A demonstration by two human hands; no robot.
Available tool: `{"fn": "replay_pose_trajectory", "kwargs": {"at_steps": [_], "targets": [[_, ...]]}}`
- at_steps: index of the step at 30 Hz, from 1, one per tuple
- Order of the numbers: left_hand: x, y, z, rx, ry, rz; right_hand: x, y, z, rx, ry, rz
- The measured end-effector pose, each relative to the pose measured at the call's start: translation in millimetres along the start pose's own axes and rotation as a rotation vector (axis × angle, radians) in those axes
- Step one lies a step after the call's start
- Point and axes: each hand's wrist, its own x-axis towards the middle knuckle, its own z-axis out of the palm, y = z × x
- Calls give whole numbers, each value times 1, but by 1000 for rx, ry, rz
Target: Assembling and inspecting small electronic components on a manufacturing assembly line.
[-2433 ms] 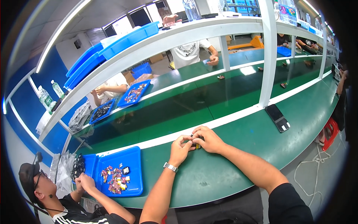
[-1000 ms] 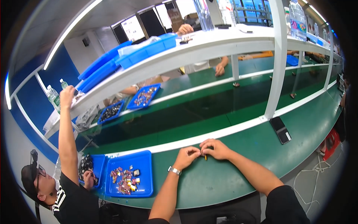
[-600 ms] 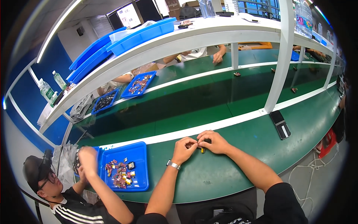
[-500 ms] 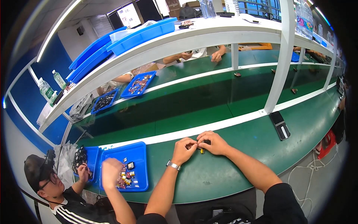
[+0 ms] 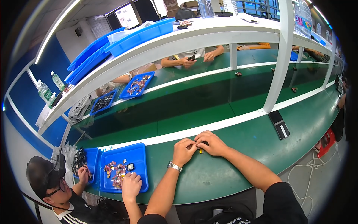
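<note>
Over the green bench, my left hand [image 5: 184, 151] and my right hand [image 5: 212, 143] meet with fingertips pinched together. Between them is a small part with a yellow block [image 5: 201, 151], its upper portion covered by my fingers. What exactly it is cannot be made out. A metal-banded watch circles my left wrist. Left of my forearm sits a blue tray [image 5: 144, 160] holding small reddish circuit pieces [image 5: 118, 173] and a black square piece [image 5: 130, 166]. A co-worker's hand [image 5: 131, 186] is at this tray's near right side.
The co-worker's other hand is at a second blue tray [image 5: 96, 153] of black parts. A black phone-like device [image 5: 279, 125] lies on the bench to the right. A white post [image 5: 281, 67] rises beyond, carrying a shelf [image 5: 209, 34]. Another person's hands [image 5: 186, 62] work across the belt.
My hands stay together at nearly the same spot, with the yellow part between them. The co-worker's hand has moved right and nearer across the blue tray. Across the belt, a dark object shows in another person's hand.
</note>
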Motion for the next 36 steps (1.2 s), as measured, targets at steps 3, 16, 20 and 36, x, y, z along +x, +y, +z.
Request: {"fn": "replay_pose_trajectory", "kwargs": {"at_steps": [3, 16, 20, 36], "targets": [[0, -1, -2, -24, -13, 1, -1, -2, -1, 7, -3, 12], [0, 4, -7, 100, -10, 150, -1, -5, -5, 3, -20, 47], [-1, 5, -5, 68, -30, 118, -3, -3, -5, -17, -21, 32], [3, 11, -14, 159, -82, 242, -1, -7, -9, -90, -103, 3]]}}
